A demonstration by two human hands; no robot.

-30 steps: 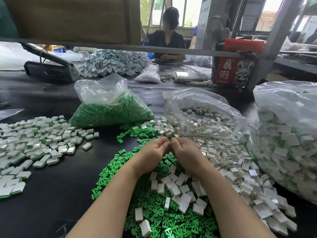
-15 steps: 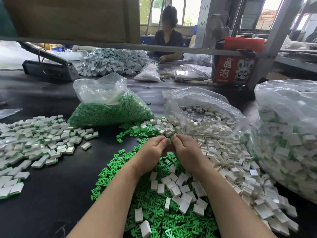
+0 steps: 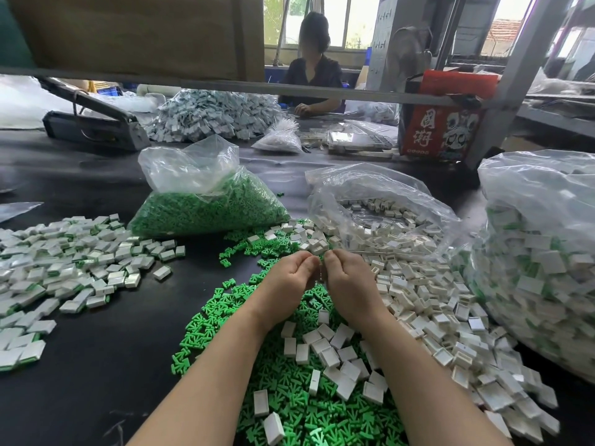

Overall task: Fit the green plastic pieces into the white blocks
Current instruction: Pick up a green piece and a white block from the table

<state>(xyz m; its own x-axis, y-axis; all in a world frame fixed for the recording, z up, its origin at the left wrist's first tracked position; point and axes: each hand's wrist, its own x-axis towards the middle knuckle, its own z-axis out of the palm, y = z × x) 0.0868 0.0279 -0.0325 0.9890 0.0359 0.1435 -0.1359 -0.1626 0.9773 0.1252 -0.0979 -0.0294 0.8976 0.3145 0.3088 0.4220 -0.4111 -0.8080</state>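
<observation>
Clear bag (image 3: 206,175) mid-desk, top open and crumpled, lower half packed with green plastic pieces (image 3: 206,214). Second clear bag (image 3: 380,201) to its right lies mouth toward me, white blocks (image 3: 386,233) inside and spilling out across the black desk (image 3: 80,365) into a long loose drift along my right forearm. Third, big bag (image 3: 541,252) at right edge, stuffed with white blocks that show green at their edges. Loose green pieces (image 3: 289,403) heaped under my forearms with some white blocks (image 3: 325,352) on top. Flat spread of white blocks with green showing (image 3: 64,262) on the left of desk. Small tied bag (image 3: 280,140) of pale bits farther back, next to a grey-white heap (image 3: 212,114). Red carton (image 3: 441,123) behind, white Chinese characters plus a cartoon lion-mask print; small text under them too small to read. My left hand (image 3: 289,278) and right hand (image 3: 347,281) meet above the green heap, both grips curled, fingertips close together; something small seems pinched between them, can't tell what, backs of hands hide it. Another person (image 3: 312,75) seated across the desk.
</observation>
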